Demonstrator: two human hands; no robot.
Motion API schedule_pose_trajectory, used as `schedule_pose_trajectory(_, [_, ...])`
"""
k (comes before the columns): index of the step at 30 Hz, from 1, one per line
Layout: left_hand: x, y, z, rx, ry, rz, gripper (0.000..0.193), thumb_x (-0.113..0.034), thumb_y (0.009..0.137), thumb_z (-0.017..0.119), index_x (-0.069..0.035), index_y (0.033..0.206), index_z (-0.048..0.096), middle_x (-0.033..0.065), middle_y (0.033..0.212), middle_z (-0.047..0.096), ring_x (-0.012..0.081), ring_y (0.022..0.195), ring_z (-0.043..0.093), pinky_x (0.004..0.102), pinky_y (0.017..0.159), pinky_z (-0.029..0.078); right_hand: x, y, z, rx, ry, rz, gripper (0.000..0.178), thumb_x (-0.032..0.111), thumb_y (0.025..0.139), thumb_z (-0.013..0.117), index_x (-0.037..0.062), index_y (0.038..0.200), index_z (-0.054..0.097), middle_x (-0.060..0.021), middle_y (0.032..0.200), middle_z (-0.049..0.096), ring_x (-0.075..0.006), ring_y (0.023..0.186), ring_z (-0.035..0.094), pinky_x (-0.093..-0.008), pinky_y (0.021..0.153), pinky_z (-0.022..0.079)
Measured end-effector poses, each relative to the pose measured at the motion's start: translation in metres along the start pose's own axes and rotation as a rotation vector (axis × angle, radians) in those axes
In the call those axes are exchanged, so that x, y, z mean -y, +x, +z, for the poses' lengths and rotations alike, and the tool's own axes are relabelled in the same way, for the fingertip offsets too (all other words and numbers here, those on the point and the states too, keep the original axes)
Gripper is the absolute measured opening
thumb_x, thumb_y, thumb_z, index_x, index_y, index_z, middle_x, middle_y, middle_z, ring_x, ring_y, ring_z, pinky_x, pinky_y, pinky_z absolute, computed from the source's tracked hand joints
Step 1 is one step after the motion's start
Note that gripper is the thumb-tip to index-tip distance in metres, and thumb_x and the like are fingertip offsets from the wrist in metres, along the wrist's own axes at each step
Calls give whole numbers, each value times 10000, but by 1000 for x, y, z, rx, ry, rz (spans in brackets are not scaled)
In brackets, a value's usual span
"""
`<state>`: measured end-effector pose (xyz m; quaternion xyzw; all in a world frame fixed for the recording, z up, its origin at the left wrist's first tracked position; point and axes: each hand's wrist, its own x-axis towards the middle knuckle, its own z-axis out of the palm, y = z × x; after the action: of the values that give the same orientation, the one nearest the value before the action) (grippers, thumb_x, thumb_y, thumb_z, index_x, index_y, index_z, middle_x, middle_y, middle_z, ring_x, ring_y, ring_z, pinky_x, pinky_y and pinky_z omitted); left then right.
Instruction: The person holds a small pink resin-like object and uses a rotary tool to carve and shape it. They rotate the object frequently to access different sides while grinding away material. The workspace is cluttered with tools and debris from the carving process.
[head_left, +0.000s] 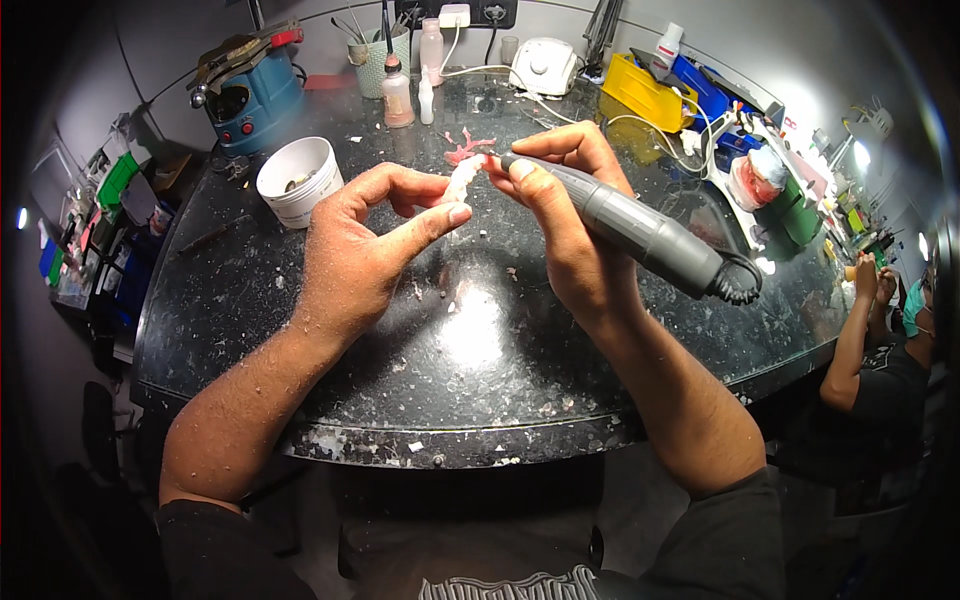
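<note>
Between the thumb and fingers of my left hand [370,235] is a small white dental arch [463,182], curved and bumpy along its edge. My right hand [575,200] grips a thick grey rotary handpiece [640,227] like a pen. Its tip meets the right end of the arch or lies very close; the fingers hide the exact contact. A coiled cord leaves the handpiece's back end. Just beyond the arch shows a pink branching piece [468,147]; whether it lies on the table or joins the arch, I cannot tell.
White crumbs litter the black worktop [400,400]. A white tub [300,183] stands left, before a blue machine [250,105]. Bottles [398,95], a tool cup [378,62] and a white control box [544,67] line the back. Right are a yellow bin [645,90], a dental model [757,178] and another person [880,350].
</note>
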<state>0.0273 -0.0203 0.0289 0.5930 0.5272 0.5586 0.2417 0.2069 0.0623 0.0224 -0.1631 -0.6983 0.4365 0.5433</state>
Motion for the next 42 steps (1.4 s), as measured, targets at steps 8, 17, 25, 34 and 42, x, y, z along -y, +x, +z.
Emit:
schedule_pose_trajectory(8, [2, 0, -1, -8, 43, 14, 200, -92, 851, 811, -29, 1028, 742, 16, 979, 712, 85, 936, 629, 254, 890, 474, 9, -2, 2, 59, -48, -37, 171, 96, 986, 648, 0, 1113, 587, -86, 1034, 670, -120, 983, 638, -258, 878, 513])
schedule_pose_trajectory(17, [5, 2, -4, 9, 4, 12, 197, -100, 905, 760, -5, 1073, 726, 59, 1032, 727, 122, 1001, 669, 285, 950, 491, 7, -2, 3, 51, -68, -83, 190, 124, 966, 680, -2, 1093, 617, -40, 940, 636, -66, 838, 562, -223, 742, 468])
schedule_pose_trajectory(25, [9, 4, -6, 29, -50, 14, 230, -114, 942, 718, 32, 1120, 698, 104, 1105, 712, 186, 1039, 700, 331, 988, 517, 5, -1, 2, 62, -41, -84, 199, 120, 963, 684, -8, 1102, 622, -63, 984, 664, -72, 852, 578, -230, 755, 478])
schedule_pose_trajectory(34, [7, 4, -6, 23, 1, 36, 218, -128, 951, 712, 22, 1110, 711, 88, 1075, 716, 179, 1004, 703, 311, 962, 517, 5, -2, 3, 102, -37, -59, 200, 90, 954, 688, -13, 1115, 630, -102, 1060, 694, -118, 950, 643, -270, 866, 517])
schedule_pose_trajectory(42, [4, 2, -2, -15, -122, 37, 187, -124, 949, 714, 6, 1082, 738, 46, 959, 729, 93, 920, 668, 259, 877, 514, 3, -2, 7, 154, -2, -94, 221, 84, 954, 685, -19, 1143, 636, -127, 1114, 699, -149, 1049, 658, -299, 932, 524])
